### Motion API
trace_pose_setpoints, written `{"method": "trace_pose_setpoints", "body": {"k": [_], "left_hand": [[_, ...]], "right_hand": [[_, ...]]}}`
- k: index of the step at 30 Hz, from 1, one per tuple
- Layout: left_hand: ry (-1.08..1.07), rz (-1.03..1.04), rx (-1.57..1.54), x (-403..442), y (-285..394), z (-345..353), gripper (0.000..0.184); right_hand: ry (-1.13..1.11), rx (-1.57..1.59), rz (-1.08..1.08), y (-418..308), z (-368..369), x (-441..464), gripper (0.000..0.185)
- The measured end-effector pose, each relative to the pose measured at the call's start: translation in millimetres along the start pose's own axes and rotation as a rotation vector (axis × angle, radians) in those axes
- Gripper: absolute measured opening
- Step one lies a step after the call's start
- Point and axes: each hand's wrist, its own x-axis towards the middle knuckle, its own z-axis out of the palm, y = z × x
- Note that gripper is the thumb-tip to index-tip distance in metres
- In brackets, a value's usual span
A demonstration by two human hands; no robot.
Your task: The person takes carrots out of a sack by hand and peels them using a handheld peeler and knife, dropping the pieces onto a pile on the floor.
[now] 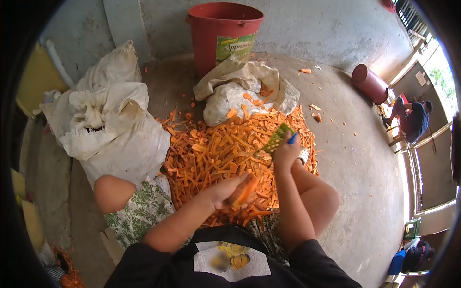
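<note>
One carrot (245, 190) fills the left hand's (224, 191) grip, its long axis slanting forward-right, toward but apart from the green tool (277, 139) the right hand (286, 153) clasps.

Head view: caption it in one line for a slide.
Over a heap of orange pieces, the left hand holds an orange chunk, the right hand a green tool.

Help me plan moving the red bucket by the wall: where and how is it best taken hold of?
Probably grip the red bucket by its upper rim at two opposite points, coming in from left and right: it stands upright with its mouth open, the crumpled pale sack lies in front, and the wall is behind.
</note>
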Motion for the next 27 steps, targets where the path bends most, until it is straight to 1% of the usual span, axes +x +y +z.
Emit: {"method": "trace_pose_setpoints", "body": {"k": [2,3,4,5,6,7,8,10,11,13,14,15,16,17,18,19,20,21,22,24,25,26,27], "left_hand": [[0.139,0.026,-0.061,1.6,0.5,4.8,0.045],[0.086,0.057,-0.11,8.4,-2.8,-11.8,0.044],[0.083,0.057,-0.11,8.7,-2.2,-14.0,0.044],[0.092,0.103,-0.125,10.2,-1.5,-15.1,0.043],[0.104,0.148,-0.143,11.0,-1.8,-15.5,0.042],[0.122,0.179,-0.115,6.1,1.6,-2.7,0.042],[0.125,0.178,-0.117,5.0,0.9,-5.1,0.042],[0.142,0.157,0.039,4.2,-0.8,-9.9,0.044],[0.143,0.156,0.04,3.3,-0.6,-8.5,0.044],[0.236,0.07,0.188,-0.4,0.9,2.5,0.045],[0.237,0.07,0.187,-1.9,0.1,8.0,0.045],[0.191,0.083,0.151,-3.1,1.1,13.2,0.045],[0.145,0.099,0.117,-3.4,3.0,15.4,0.045],[0.023,0.085,0.026,4.8,0.2,-8.4,0.043],[0.022,0.08,0.024,3.2,0.9,-6.0,0.043],[0.124,0.111,-0.058,2.5,5.4,-0.7,0.042],[0.227,0.142,-0.143,2.5,7.9,2.2,0.041],[0.134,0.148,-0.165,4.5,7.1,-5.4,0.037],[0.135,0.147,-0.167,4.7,5.2,-4.5,0.037],[0.242,0.201,-0.125,4.9,0.4,-2.2,0.035],[0.238,0.199,-0.123,4.8,1.7,-2.4,0.035],[0.214,0.197,-0.138,5.1,3.7,-2.6,0.034],[0.192,0.195,-0.152,5.2,5.4,-2.2,0.034]], "right_hand": [[-0.067,0.183,0.222,1.1,-7.9,11.5,0.029],[-0.12,0.277,0.248,-8.2,-8.4,3.8,0.029],[-0.183,0.248,0.143,-26.0,-11.2,-9.8,0.029],[-0.245,0.217,0.037,-40.1,-12.9,-27.0,0.029],[-0.336,0.187,0.046,-42.9,-12.6,-45.0,0.02],[-0.363,0.132,-0.077,-48.7,-12.9,-60.0,0.017],[-0.365,0.132,-0.074,-48.9,-12.1,-60.2,0.017],[-0.394,0.009,-0.042,-45.8,-9.1,-56.3,0.015],[-0.313,-0.003,-0.063,-28.2,-0.3,-51.2,0.017],[-0.11,-0.069,-0.017,-14.8,3.8,-12.4,0.021],[-0.053,-0.063,0.003,0.6,1.4,3.5,0.024],[0.008,-0.052,0.024,0.5,0.7,13.2,0.027],[0.011,-0.045,0.023,-0.4,2.1,14.2,0.027],[-0.063,0.123,0.13,-0.1,-0.7,10.9,0.028],[-0.134,0.289,0.236,-8.6,-6.4,6.0,0.028],[-0.165,0.196,0.156,-26.3,-9.7,-8.3,0.028],[-0.288,0.242,0.174,-42.0,-12.6,-23.1,0.028],[-0.323,0.152,0.112,-51.3,-13.9,-39.0,0.027],[-0.351,0.245,0.085,-48.6,-8.7,-53.6,0.027],[-0.469,0.03,-0.013,-47.4,-11.8,-68.3,0.028],[-0.465,0.027,-0.015,-46.3,-8.6,-67.2,0.028],[-0.401,0.029,-0.059,-44.0,-4.9,-62.9,0.016],[-0.338,0.032,-0.103,-43.1,-2.6,-59.0,0.009]]}}
